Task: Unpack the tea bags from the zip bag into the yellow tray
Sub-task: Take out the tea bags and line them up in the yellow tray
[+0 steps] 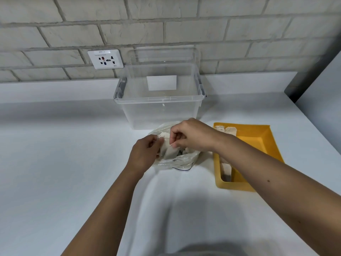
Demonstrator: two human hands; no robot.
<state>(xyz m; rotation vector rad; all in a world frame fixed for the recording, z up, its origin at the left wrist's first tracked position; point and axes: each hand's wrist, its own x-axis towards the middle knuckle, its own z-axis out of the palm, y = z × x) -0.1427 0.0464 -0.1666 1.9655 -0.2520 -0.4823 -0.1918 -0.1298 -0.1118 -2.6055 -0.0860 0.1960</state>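
The zip bag lies mid-desk, just in front of the clear bin and close beside the yellow tray's left wall. The left hand pinches the bag's left edge in its grip. The right hand's grip is curled on a tea bag at the bag's mouth. More tea bags line the tray's left wall. The desk stretches wide to the left.

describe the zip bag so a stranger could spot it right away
Find the big clear tub against the brick wall. On the counter just in front of it, left of the yellow tray, lies the zip bag. It alone is soft and crinkled, with pale tea bags showing inside.
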